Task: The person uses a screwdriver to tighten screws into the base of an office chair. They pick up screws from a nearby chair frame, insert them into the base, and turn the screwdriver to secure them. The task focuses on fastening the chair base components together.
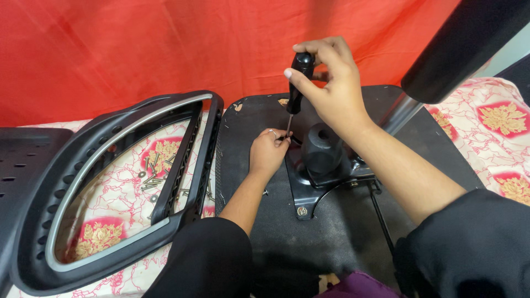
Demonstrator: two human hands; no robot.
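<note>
My right hand grips the black handle of a screwdriver, held upright with its tip down at the black metal mounting plate. My left hand, a ring on one finger, pinches at the tip of the screwdriver on the plate's left edge. The plate lies on the black underside of a chair seat. A black knob-like housing rises from the plate just right of the tip.
A black and grey chair back frame lies to the left on a red-and-white floral cloth. Several loose screws lie inside it. A black cylinder with a metal rod crosses the upper right. Red fabric hangs behind.
</note>
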